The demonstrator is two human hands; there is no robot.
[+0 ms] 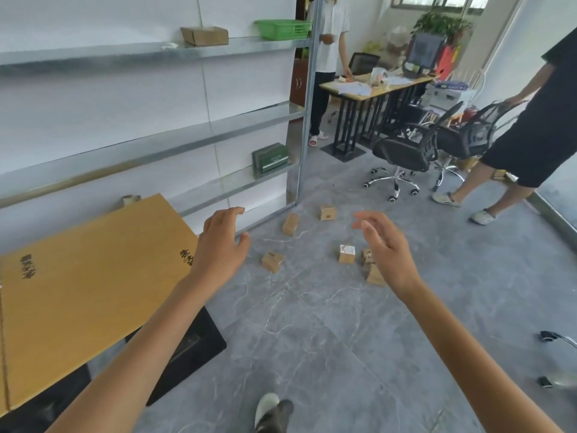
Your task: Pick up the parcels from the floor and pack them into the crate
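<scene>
Both arms outstretched; left hand [220,245] and right hand [387,251] empty, fingers loosely spread above parcels [346,254].

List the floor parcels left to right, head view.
tilted parcel → long parcel → far parcel → white-labelled parcel. Left out: overlapping pair, partly hidden by the right hand.

Under the left hand [218,248] and right hand [387,254], the floor [312,339] is grey with thin white marble veins. The parcels [272,261] between and beyond them are tan cardboard. Left of the left hand, a yellow-brown cardboard sheet [93,292] bears black printed characters.
</scene>
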